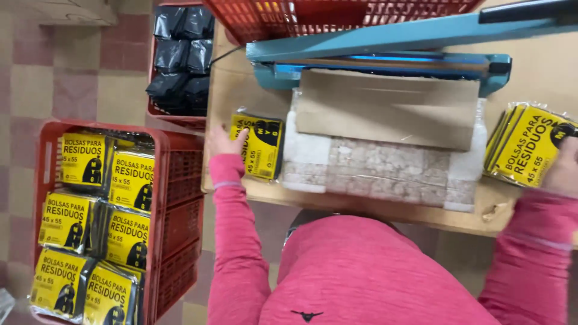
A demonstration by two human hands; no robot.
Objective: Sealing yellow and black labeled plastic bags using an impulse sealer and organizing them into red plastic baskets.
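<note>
A yellow-and-black packet is pressed flat under the fingers of the left hand, at the left edge of the surface; the hand is spread open on it, not clamped. The right hand is laid on a stack of like packets at the right edge; whether it is gripping cannot be told. Between them a blue heat sealer with raised arm is seen above a cardboard sheet and a pale foam pad. On the floor left, a red crate is filled with the same yellow packets. Behind it another red crate is loaded with black rolls. A third red crate sits at top, contents not discernible.
</note>
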